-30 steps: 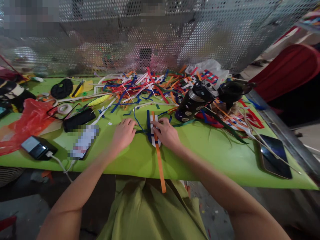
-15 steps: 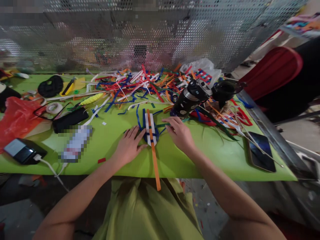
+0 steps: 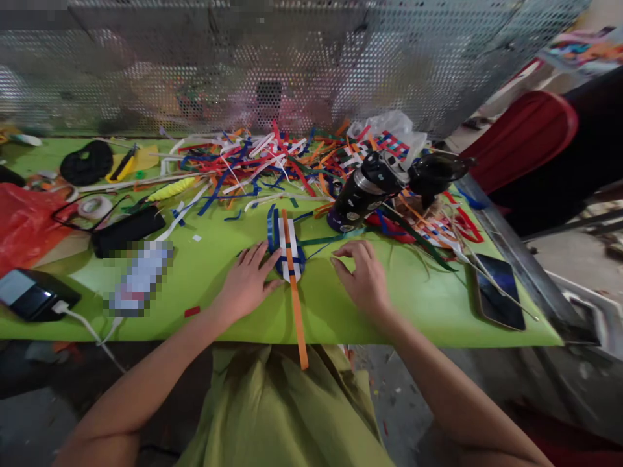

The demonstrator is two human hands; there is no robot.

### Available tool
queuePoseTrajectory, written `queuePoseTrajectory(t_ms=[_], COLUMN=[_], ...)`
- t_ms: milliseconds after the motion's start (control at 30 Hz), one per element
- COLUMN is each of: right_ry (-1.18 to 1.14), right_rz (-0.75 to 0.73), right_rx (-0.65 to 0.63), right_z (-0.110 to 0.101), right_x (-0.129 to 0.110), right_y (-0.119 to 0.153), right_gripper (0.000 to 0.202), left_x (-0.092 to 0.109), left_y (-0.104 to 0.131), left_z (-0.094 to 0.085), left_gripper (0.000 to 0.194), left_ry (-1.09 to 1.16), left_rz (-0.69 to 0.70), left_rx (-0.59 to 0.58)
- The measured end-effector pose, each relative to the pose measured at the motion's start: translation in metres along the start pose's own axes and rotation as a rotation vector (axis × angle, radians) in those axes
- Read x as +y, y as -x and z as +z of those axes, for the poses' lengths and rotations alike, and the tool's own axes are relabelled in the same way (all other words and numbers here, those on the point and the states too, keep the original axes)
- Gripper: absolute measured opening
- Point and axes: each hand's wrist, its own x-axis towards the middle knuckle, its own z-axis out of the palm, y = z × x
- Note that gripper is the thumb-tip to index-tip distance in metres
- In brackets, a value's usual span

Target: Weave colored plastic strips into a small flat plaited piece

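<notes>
A small woven piece [image 3: 287, 256] of white, blue and orange strips lies on the green tabletop. A long orange strip [image 3: 298, 318] runs down its middle and hangs past the front edge. Crossing it, a green strip [image 3: 321, 240] and a thin blue strip [image 3: 316, 250] stick out to the right. My left hand [image 3: 246, 275] lies with fingers spread, its fingertips at the piece's left edge. To the right, my right hand [image 3: 363, 275] is held apart from the piece. Its thumb and index finger are bent with a gap between them, and nothing shows in them.
A heap of coloured strips [image 3: 265, 159] spreads along the back. A black bottle [image 3: 357, 198] stands behind my right hand. A phone [image 3: 499, 292] lies at the right. On the left are eyeglasses, a tape roll [image 3: 95, 207], a black case [image 3: 127, 231] and a red bag [image 3: 29, 217].
My right hand has moved right and slightly nearer the front edge, away from the green strip. The left hand stays beside the woven piece. The view has shifted slightly.
</notes>
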Motion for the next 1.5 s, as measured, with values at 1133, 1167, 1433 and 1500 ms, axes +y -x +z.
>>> queuePoseTrajectory(t_ms=[1133,1167,1433,1500], right_ry=[0.279,0.273,0.224,0.189], right_rz=[-0.106,-0.098,-0.077,-0.064], right_rx=[-0.310,-0.310,-0.283,-0.281], right_z=[0.009,0.009,0.008,0.009], right_x=[-0.020,-0.020,-0.019,-0.017], right_y=[0.003,0.003,0.004,0.003], right_gripper=[0.029,0.028,0.028,0.029], left_x=[0.003,0.003,0.001,0.000], left_y=[-0.001,-0.001,0.000,0.000], left_z=[-0.002,-0.001,-0.002,-0.002], left_gripper=[0.060,0.061,0.063,0.066], left_ry=[-0.021,-0.025,-0.035,0.010], left_rz=[0.023,0.023,0.018,0.009], left_rx=[0.126,0.128,0.128,0.135])
